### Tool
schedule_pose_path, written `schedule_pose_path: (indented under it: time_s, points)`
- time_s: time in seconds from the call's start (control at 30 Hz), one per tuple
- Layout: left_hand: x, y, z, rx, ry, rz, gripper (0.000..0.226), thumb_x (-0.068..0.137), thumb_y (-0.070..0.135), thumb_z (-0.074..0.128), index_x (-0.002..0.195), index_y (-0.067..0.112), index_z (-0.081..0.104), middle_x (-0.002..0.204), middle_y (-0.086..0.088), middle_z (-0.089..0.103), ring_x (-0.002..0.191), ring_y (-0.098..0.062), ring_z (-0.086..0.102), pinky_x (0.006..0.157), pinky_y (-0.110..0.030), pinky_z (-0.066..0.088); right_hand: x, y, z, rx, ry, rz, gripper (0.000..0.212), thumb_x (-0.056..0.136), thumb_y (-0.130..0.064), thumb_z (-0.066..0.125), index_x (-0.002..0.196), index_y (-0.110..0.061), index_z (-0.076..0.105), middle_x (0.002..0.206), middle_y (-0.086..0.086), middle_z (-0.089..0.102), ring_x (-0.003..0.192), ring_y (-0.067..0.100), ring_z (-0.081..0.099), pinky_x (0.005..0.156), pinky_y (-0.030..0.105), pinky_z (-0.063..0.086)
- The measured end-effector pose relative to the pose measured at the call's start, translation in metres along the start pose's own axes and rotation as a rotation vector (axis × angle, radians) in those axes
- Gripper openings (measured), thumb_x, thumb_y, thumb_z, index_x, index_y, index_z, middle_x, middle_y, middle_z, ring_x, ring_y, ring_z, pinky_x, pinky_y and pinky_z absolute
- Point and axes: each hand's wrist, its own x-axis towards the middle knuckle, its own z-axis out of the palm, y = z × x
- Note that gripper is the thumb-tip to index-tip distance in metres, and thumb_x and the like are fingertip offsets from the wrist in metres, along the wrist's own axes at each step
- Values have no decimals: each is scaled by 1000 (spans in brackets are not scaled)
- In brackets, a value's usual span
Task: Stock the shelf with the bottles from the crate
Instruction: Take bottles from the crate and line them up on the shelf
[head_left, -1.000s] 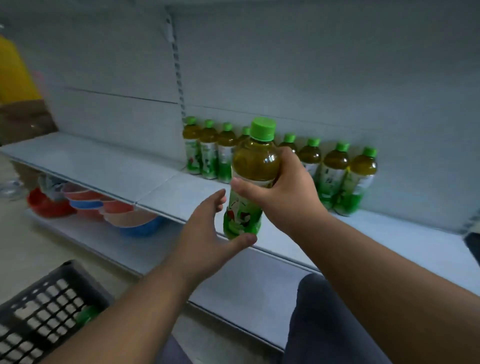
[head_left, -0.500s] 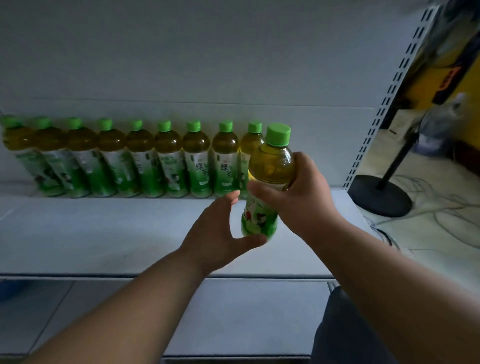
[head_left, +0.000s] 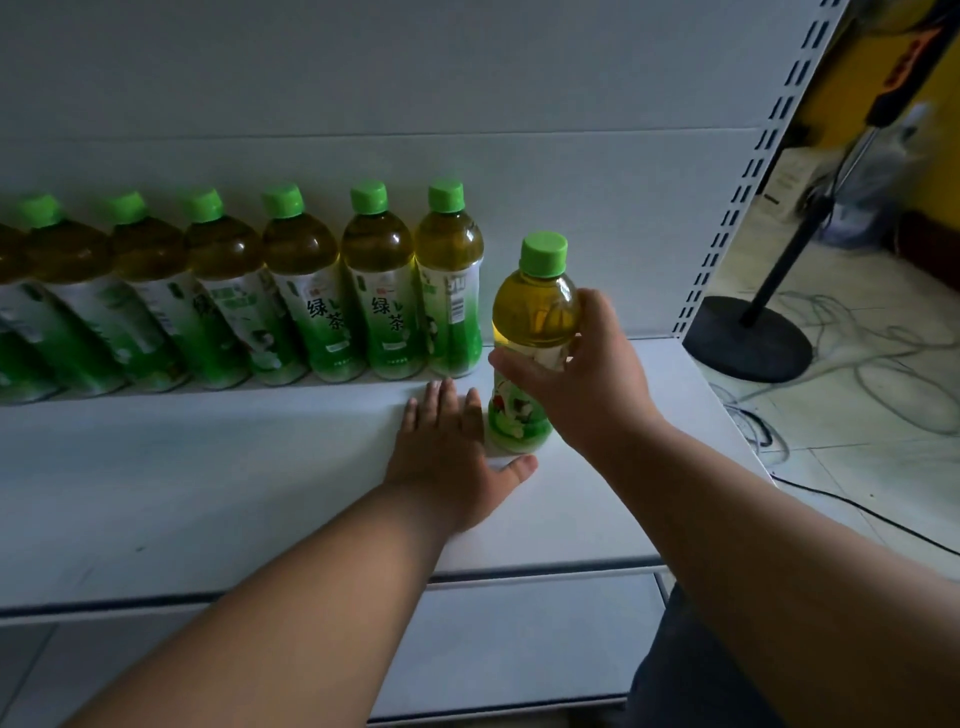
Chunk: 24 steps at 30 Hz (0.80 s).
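A white metal shelf (head_left: 208, 467) ran across a dim shop corner, its back panel plain and a slotted upright (head_left: 748, 171) closing it off on one side. Beyond that upright stood a black round stand base (head_left: 748, 332) on a tiled floor strewn with loose cables (head_left: 883, 384).

Along the back of the shelf stood a row of green-capped tea bottles (head_left: 306, 291), shoulder to shoulder. Just beside the last of that row, and a little nearer the shelf's front edge, was the bottle (head_left: 530, 332) being stocked — upright, its base at or just above the shelf surface; the dim light made contact hard to judge.

The right hand (head_left: 582, 374) gripped this bottle around its upper body, fingers and thumb curled about it below the shoulder. The left hand (head_left: 447, 457) lay flat on the shelf with fingers straight and spread, holding nothing, its thumb reaching in front of the bottle's base and its forefinger just beside the label.

The bottle looked full, so it would likely feel fairly heavy for its size and top-weighted if tipped. Its thin plastic wall would give a little under a squeeze, and the glossy sleeve could be slick — the waist under the shoulder, where the right hand already sat, seemed the surest place to hold. The crate was not in view.
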Motion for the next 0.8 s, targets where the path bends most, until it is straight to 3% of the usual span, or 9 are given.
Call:
schedule_pose_path:
  time_s: [0.27,0.43,0.8]
  points:
    - [2,-1,-5,81,-149,3,104,84,84,14,158,14,-8,165,-16,-14,151,-29,-18,121,-48,-8,-1,23,17,-134,-42,50,56,74,-34,85,105,-27,39,106,-4,65,94,21,64,76,38,55]
    - [4,0,-5,102,-191,-19,110,83,84,15,157,7,-9,164,-18,-14,152,-29,-16,122,-47,-7,44,24,27,-186,-20,46,56,79,-35,83,104,-26,34,112,0,64,94,21,61,69,32,45]
    - [3,1,-7,79,-198,-19,107,84,82,18,157,8,-11,164,-17,-16,151,-28,-16,122,-47,-7,89,26,49,-222,-23,32,64,81,-31,81,128,-14,41,125,9,60,112,31,60,84,39,51]
